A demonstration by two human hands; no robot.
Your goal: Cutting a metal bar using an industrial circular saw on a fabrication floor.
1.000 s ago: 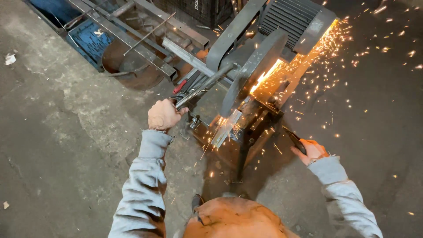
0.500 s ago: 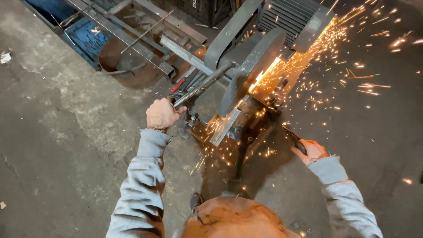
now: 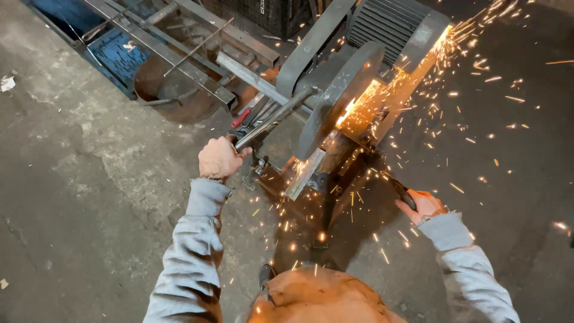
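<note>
I'm watching from the head camera: my left hand (image 3: 220, 157) is closing in a fist around the long metal lever handle (image 3: 276, 117) of the chop saw (image 3: 335, 113), which is sitting on the concrete floor (image 3: 78, 179) straight ahead of me, toward the floor's far edge. My right hand (image 3: 423, 204) is wrapping shut on a dark-gripped bar (image 3: 399, 190) sticking out low from the saw's right side; I can't tell what the bar belongs to. The round blade guard (image 3: 344, 96) is tilting down over the workpiece, and orange sparks (image 3: 454, 54) are spraying up and right from under it, with more dropping onto the floor between my arms. The grey ribbed motor housing (image 3: 382, 24) is sitting just behind the guard. Both arms are wearing grey sleeves (image 3: 197, 251). Left of the saw, long steel bars and angle pieces (image 3: 179, 54) are lying across a rusty round pan (image 3: 173, 96), with a blue tray (image 3: 119, 54) at the far left corner. A red-handled tool (image 3: 242, 118) is lying just beside the handle, near my left fist. My orange-lit knee (image 3: 323, 299) is showing at the bottom edge.
</note>
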